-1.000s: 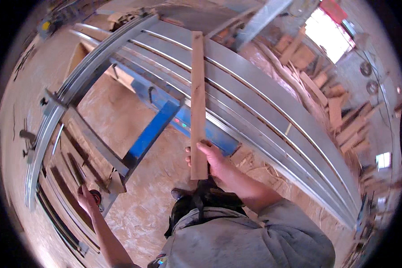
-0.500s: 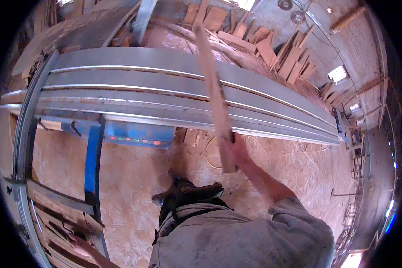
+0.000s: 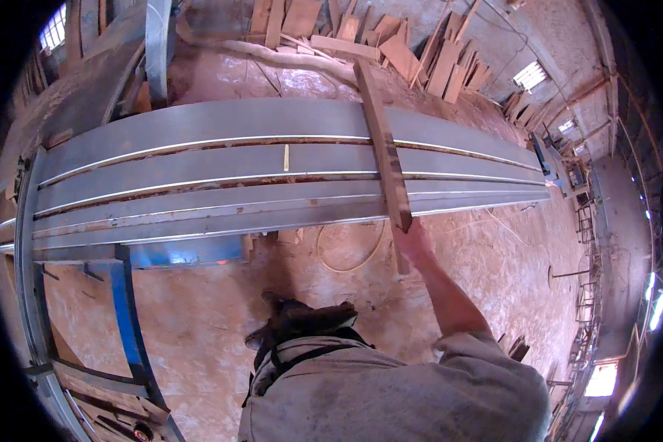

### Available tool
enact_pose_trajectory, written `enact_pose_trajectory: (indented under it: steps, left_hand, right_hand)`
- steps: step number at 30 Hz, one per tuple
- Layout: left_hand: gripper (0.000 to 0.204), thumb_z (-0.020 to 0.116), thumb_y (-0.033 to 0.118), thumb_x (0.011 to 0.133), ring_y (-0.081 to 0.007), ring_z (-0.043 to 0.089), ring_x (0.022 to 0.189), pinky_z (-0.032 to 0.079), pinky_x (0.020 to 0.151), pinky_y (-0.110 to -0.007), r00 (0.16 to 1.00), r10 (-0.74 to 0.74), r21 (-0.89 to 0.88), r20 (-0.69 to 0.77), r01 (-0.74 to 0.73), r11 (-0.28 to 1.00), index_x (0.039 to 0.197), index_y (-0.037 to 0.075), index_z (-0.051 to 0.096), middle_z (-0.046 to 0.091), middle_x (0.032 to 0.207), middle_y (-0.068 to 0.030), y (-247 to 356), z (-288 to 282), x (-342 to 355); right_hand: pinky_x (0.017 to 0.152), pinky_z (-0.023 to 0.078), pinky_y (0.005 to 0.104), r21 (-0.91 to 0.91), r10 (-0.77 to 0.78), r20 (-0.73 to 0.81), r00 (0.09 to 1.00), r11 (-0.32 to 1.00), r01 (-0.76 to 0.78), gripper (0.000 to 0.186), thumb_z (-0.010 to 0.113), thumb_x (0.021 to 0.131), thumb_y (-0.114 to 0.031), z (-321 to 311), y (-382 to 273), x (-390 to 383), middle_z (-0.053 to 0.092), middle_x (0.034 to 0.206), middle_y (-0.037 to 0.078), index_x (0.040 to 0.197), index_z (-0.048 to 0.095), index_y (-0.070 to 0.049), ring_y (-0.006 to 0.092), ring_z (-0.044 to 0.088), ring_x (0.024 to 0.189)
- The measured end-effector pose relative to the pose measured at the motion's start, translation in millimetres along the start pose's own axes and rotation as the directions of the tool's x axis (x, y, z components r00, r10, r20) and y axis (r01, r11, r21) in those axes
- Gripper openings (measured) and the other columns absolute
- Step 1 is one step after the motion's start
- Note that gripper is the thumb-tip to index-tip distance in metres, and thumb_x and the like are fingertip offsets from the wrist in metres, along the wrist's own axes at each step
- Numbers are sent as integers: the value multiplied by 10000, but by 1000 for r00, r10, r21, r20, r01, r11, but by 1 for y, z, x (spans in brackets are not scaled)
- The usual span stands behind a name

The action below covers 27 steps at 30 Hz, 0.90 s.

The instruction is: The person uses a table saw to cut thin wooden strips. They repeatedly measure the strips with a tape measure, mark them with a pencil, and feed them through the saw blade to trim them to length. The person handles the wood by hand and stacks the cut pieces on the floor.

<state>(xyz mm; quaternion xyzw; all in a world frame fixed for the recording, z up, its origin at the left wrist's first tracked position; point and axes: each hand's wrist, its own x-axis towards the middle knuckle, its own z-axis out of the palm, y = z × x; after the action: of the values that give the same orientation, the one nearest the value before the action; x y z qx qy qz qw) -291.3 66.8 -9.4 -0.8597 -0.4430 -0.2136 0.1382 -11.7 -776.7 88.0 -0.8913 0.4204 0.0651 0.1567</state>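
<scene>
Right hand grips wooden board near one end; board extends over grooved metal counter. Left hand out of view, state untellable.

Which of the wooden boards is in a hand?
The long narrow board crossing over the slotted metal table, gripped near its lower end by the right hand; boards along the wall are unheld.

Wooden plank, one: long, narrow, brown, dark-marked toward the nearer end. Held there in the right hand; extends across the grooved grey surface.
</scene>
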Motion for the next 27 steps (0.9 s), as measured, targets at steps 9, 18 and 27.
enact_pose_trajectory:
  steps: [9,18,27]
  left_hand:
    - [488,632,243,908,-352,564,1169,442,999,-438,950,-293,-206,112,310,928,1333,29,525,590,1272,-196,45,-114,-39]
    - [499,691,137,790,-371,548,1131,455,948,-456,929,-338,-270,151,368,890,1266,60,562,571,1242,-178,90,-210,-194]
    - [421,616,321,876,-369,609,1075,499,914,-450,227,-277,26,934,729,684,1179,34,561,644,1105,-199,26,-234,-334]
  right_hand:
    - [888,524,396,526,-596,-525,608,335,782,539,478,991,-338,-81,-81,127,573,1224,166,1402,429,5,269,599,1045]
    - [582,456,257,834,-975,-190,116,-98,544,317,495,984,-184,82,-319,20,520,820,41,1234,530,6,127,504,673]
    - [504,496,257,761,-733,582,-353,338,554,202,453,984,-31,151,-210,-378,532,722,26,1160,549,-7,91,506,518]
